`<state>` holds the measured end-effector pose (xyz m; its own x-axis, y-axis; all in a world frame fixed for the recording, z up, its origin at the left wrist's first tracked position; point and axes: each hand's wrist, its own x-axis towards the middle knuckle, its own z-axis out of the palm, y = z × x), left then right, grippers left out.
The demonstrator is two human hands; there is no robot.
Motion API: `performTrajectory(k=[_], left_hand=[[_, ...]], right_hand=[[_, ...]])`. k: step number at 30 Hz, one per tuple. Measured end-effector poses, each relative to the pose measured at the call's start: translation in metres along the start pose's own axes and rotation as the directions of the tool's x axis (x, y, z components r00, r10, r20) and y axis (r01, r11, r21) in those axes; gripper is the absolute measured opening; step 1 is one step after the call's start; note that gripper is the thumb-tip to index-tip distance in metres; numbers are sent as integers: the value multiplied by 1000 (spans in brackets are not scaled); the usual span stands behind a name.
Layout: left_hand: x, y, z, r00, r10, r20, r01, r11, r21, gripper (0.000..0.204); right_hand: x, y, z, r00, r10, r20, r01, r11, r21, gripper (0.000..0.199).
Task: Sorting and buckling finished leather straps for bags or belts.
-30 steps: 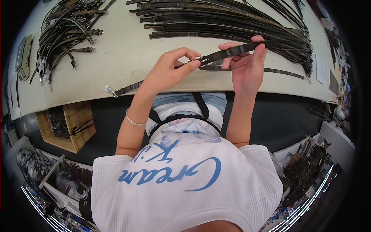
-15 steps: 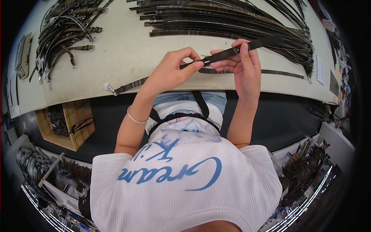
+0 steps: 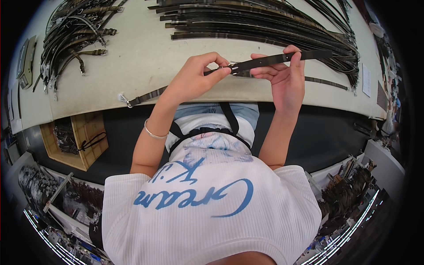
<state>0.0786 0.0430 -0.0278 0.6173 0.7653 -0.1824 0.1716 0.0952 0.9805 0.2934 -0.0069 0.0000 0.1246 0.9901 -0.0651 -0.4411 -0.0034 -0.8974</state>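
Observation:
Between my hands, above the table's near edge, is a dark strap (image 3: 267, 62) with a small silver buckle (image 3: 234, 68). My left hand (image 3: 194, 80) pinches it at the buckle, thumb against curled index finger. My right hand (image 3: 288, 85) grips the strap's flat tail between thumb and fingers, and the free tip juts out to the right. Below, a patterned length of strap (image 3: 154, 94) runs along the table edge; a metal fitting (image 3: 129, 102) in clear plastic sits at its left end. Whether this length joins the held one is hidden behind my hands.
A bundle of dark straps (image 3: 247, 22) lies across the far right of the table (image 3: 137, 53). Buckled straps (image 3: 73, 33) are heaped at the far left, beside a grey-green device (image 3: 27, 64). A wooden box (image 3: 92, 137) stands below the table edge at left.
My right hand has shifted right along with the strap's tail, which now lies flatter and reaches farther right. My left hand stays at the buckle.

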Motion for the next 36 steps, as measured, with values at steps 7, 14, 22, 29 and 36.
performTrajectory(k=[7, 14, 22, 29, 36], left_hand=[[1, 10, 0, 996, -88, 32, 88, 996, 14, 17], [4, 0, 3, 1000, -7, 12, 7, 1000, -24, 16], [7, -2, 3, 1000, -14, 26, 15, 999, -30, 15], [9, 1, 7, 1000, 8, 19, -7, 1000, -24, 14], [14, -3, 6, 989, 98, 110, -74, 976, -203, 12]], right_hand=[[1, 5, -18, 1000, 7, 17, -11, 978, 210, 32], [1, 3, -32, 1000, -25, -1, 24, 929, 370, 31], [0, 0, -41, 999, -46, -7, 45, 914, 404, 31], [-3, -7, -51, 997, -21, -70, 50, 888, 457, 31], [-4, -8, -62, 997, -11, -73, 46, 866, 499, 29]])
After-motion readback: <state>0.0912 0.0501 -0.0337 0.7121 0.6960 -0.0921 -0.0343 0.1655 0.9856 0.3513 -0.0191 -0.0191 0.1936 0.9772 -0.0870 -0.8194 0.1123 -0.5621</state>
